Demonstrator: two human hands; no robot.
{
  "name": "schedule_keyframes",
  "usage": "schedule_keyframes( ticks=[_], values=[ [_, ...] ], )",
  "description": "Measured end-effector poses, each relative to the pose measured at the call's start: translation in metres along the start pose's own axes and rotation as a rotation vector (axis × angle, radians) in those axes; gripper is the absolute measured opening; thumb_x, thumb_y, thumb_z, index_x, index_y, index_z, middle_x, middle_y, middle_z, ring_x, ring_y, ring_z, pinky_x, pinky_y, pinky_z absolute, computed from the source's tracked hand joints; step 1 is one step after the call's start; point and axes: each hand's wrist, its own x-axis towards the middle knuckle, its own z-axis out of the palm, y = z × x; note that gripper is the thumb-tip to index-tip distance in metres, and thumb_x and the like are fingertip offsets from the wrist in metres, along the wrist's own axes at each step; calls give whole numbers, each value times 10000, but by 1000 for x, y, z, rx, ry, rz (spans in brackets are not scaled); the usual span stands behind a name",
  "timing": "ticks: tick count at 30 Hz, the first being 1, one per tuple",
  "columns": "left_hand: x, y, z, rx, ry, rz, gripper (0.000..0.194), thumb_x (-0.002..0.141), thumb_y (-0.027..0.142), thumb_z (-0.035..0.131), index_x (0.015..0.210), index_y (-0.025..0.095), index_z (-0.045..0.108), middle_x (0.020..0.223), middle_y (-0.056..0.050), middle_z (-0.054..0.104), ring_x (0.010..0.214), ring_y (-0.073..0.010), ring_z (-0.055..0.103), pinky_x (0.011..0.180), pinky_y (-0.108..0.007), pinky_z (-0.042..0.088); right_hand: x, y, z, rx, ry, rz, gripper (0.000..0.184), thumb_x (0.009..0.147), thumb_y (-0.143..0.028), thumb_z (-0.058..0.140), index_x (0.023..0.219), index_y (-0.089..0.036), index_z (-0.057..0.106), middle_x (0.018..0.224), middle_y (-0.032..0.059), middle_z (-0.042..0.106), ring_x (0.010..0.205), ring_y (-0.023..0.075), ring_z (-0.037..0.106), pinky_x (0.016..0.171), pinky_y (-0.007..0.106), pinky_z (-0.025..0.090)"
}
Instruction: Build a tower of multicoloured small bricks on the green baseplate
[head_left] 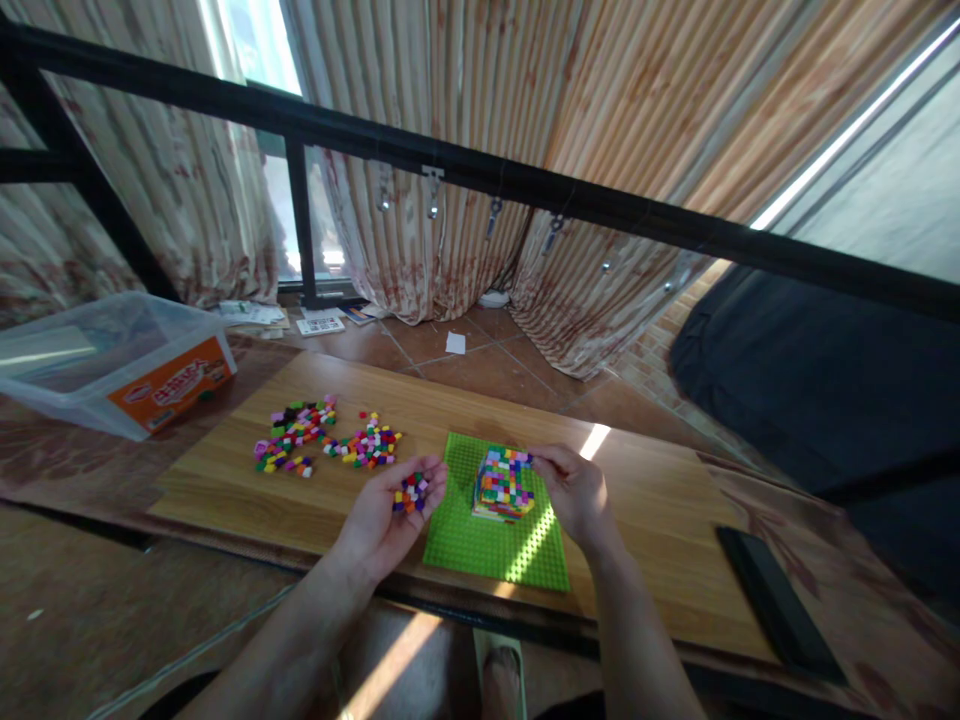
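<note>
1. Over on the sunlit desk (652,540), centre of the action, sits a green studded baseplate (457,540), and on it stands a boxy stack of toy bricks (504,485), its top a patchwork of white, blue, pink, green and orange.
2. Right at that stack's far right corner, here's the right hand (577,495): thumb and fingers drawn close together in a pinch, fingertips just at the edge. A dark blue bit shows there, but whether it's gripped or part of the stack, I cannot tell.
3. Now to the left hand (381,527), palm up and loosely cupped, well open, with a little load of mixed bricks (409,493) resting in the hollow, its fingertips by the baseplate's left edge.
4. Further left, two loose spreads share the wood: a longer brick pile (301,425) and, just beside it, a smaller brick cluster (369,446).
5. Beyond those, at the far left, a clear plastic bin (82,385) shows off its orange label (174,383).
6. Way out at the right end, a long black object (780,600) lies flat, well apart from the bricks.
7. Behind it all, a black metal rail (337,130) slants across pleated curtains (435,80).
</note>
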Motion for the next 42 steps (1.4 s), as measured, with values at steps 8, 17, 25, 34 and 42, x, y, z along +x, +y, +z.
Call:
schedule_keyframes(
  ticks=[8,17,25,34,42],
  values=[
    [0,0,1,12,22,-12,156,830,60,494,791,47,644,783,-128,679,685,-145,665,615,-225,579,0,1,1,59,10,62,200,772,-308,557,832,-207,719,839,41,703,777,176,646,716,293,520],
    [-1,-1,2,22,32,-38,156,833,74,503,777,39,644,743,-126,674,651,-137,659,607,-211,572,3,8,3,118,-12,140,191,744,-331,598,825,-207,719,805,35,721,756,186,657,717,312,524],
    [0,-4,1,36,30,-33,161,836,77,494,782,42,641,754,-120,677,639,-132,653,608,-220,571,6,14,5,165,-49,199,229,735,-364,608,840,-196,721,816,51,723,751,195,668,717,337,538],
    [1,-7,2,32,6,-67,173,850,105,485,784,57,637,744,-120,674,627,-132,648,593,-228,569,5,14,5,242,-56,219,298,710,-409,644,877,-175,723,811,63,724,682,180,655,636,323,555],
    [-8,-6,7,-27,-85,-88,273,885,241,459,880,51,656,940,-189,684,865,-206,671,743,-300,563,4,-16,-11,334,340,135,293,718,-377,662,912,-163,708,769,55,698,592,133,591,569,280,514]
  ],
)
